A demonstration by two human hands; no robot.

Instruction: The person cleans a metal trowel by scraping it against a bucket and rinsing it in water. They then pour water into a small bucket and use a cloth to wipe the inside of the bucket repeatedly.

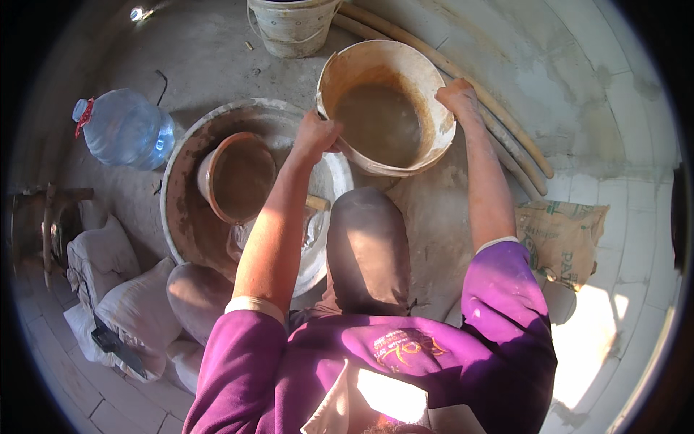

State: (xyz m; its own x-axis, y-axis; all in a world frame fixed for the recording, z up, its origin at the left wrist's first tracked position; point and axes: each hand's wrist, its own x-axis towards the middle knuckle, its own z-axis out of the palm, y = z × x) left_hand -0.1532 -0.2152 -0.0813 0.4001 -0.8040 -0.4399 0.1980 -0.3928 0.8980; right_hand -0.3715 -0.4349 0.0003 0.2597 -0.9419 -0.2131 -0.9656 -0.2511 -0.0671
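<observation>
My two hands grip opposite sides of the rim of a whitish bucket [340, 76] that has muddy brown liquid in its bottom. My left hand [316, 137] is closed on the near left rim. On the far right rim my right hand [458, 100] is closed too. Beside the bucket to the left sits a wide, dirt-stained tub [176, 163]. Inside the tub stands a smaller orange-rimmed bucket [210, 184] with murky contents. A short wooden handle [316, 203] shows in the tub, partly behind my left forearm.
A large clear water bottle [124, 130] lies left of the tub. Another pale bucket [289, 32] stands at the far side, near long wooden poles [506, 130]. Stuffed white sacks [141, 307] and a trowel-like tool [116, 347] are at left. A brown paper sack [567, 235] lies at right.
</observation>
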